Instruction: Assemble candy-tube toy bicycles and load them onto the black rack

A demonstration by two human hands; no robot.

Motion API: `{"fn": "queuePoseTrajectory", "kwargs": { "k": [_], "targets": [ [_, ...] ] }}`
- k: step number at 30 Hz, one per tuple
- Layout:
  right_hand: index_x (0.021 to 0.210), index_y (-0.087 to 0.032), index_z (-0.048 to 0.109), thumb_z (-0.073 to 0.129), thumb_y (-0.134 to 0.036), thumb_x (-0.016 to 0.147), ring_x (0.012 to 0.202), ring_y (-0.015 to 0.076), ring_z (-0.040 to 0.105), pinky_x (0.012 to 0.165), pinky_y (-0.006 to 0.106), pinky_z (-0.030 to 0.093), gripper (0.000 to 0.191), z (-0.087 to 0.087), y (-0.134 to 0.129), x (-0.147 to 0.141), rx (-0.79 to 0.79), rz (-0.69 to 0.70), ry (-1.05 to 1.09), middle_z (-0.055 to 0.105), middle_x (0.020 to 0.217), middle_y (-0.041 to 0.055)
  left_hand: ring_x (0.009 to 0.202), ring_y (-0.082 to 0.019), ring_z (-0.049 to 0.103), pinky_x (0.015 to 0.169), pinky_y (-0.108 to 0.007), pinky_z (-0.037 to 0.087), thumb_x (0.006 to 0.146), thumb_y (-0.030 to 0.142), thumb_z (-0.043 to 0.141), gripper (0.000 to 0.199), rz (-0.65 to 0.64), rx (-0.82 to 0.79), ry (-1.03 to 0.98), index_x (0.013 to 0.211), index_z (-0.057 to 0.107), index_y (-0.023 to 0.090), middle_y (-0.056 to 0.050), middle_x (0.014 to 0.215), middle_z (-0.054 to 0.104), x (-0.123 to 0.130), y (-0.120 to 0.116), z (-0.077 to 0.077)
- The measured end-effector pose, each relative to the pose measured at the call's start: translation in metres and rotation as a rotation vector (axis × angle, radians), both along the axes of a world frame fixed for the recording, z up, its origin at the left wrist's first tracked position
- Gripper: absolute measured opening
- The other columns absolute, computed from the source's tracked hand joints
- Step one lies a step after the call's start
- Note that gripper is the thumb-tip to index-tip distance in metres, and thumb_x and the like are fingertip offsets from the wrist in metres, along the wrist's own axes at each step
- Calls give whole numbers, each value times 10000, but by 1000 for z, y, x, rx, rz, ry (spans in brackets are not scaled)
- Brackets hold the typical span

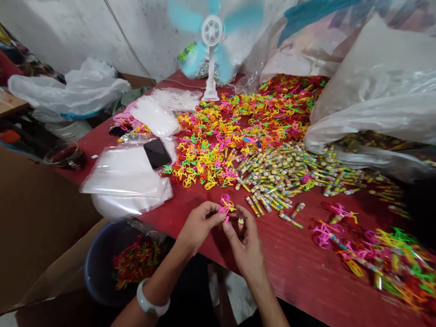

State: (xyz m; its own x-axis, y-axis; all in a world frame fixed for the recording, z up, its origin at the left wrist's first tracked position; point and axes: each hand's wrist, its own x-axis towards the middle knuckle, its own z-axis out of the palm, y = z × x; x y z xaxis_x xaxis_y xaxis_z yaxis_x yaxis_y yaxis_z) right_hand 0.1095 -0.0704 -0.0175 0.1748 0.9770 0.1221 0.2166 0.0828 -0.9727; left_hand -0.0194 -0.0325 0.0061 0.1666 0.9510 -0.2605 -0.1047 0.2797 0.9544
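Just over the table's front edge, my left hand (200, 225) is closed on a small pink and yellow plastic toy (225, 204), shaped rather like a little bicycle. My right hand (248, 243) is beside it, thumb and fingers curled, with a small printed tube (240, 224) held against the fingers. The right thumb tip reaches the lower pink part of the toy. Beyond my hands lies a heap of similar bright plastic toys (204, 152). To its right spreads a pile of small printed tubes (280, 170). Fingers partly hide what each hand holds.
A red table (293, 258) bears everything. Toys joined with tubes (383, 255) lie at right. Clear plastic bags (124, 172) and a phone (157, 154) are at left, near a glass cup (67, 156). A fan (212, 31) spins behind. Below stands a tub (94, 269) of toys.
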Motion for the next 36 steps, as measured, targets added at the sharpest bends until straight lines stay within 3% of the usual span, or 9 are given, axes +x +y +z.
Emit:
{"fn": "queuePoseTrajectory", "kwargs": {
  "k": [4, 8, 12, 14, 18, 22, 36],
  "targets": [
    [1100, -237, 594, 612, -364, 851, 933, 210, 589, 814, 366, 508, 280, 6, -1, 10, 71, -21, -166, 618, 1022, 70, 839, -185, 585, 811, -301, 444, 765, 494, 628, 342, 3, 0, -13, 823, 669, 160, -41, 832, 667, 15, -14, 6],
    [1170, -253, 570, 532, -287, 896, 977, 209, 581, 833, 371, 511, 279, 6, -10, 10, 130, 40, -257, 583, 1080, 85, 817, -183, 583, 781, -296, 454, 748, 510, 650, 361, -16, -9, -18, 837, 676, 161, -34, 824, 663, 21, -20, 6],
    [1281, -236, 430, 466, -274, 925, 1017, 197, 599, 869, 368, 516, 360, 7, -17, 10, 81, 60, -120, 582, 1134, 101, 799, -176, 607, 811, -331, 467, 701, 501, 706, 394, 136, -82, -151, 888, 626, 163, -36, 832, 662, 21, -19, 0],
    [1228, -223, 456, 449, -295, 934, 959, 191, 626, 847, 362, 526, 303, 8, -17, 15, 55, 36, -71, 604, 1095, 99, 741, -169, 609, 774, -342, 480, 678, 514, 725, 420, 165, -119, -184, 870, 589, 167, -30, 784, 651, 20, -19, -1],
    [1095, -231, 594, 495, -344, 913, 969, 213, 635, 862, 376, 514, 235, 6, -13, 30, -12, 95, -91, 640, 1097, 86, 698, -148, 568, 710, -293, 454, 731, 509, 673, 359, 141, -104, -111, 781, 597, 161, -20, 737, 622, 21, -22, 0],
    [1091, -222, 566, 550, -373, 885, 920, 211, 650, 806, 354, 522, 255, 3, -10, 34, -116, 105, -39, 675, 1037, 70, 706, -130, 514, 694, -251, 411, 755, 413, 665, 257, 131, -23, -30, 726, 617, 162, 2, 726, 588, 25, -25, 3],
    [954, -216, 583, 571, -367, 873, 839, 197, 636, 744, 327, 505, 172, -5, -13, 32, -92, 21, -29, 669, 891, 40, 650, -115, 461, 632, -224, 378, 762, 385, 631, 235, 147, -8, 42, 694, 581, 166, 26, 668, 529, 36, -24, 4]
  ]
}}
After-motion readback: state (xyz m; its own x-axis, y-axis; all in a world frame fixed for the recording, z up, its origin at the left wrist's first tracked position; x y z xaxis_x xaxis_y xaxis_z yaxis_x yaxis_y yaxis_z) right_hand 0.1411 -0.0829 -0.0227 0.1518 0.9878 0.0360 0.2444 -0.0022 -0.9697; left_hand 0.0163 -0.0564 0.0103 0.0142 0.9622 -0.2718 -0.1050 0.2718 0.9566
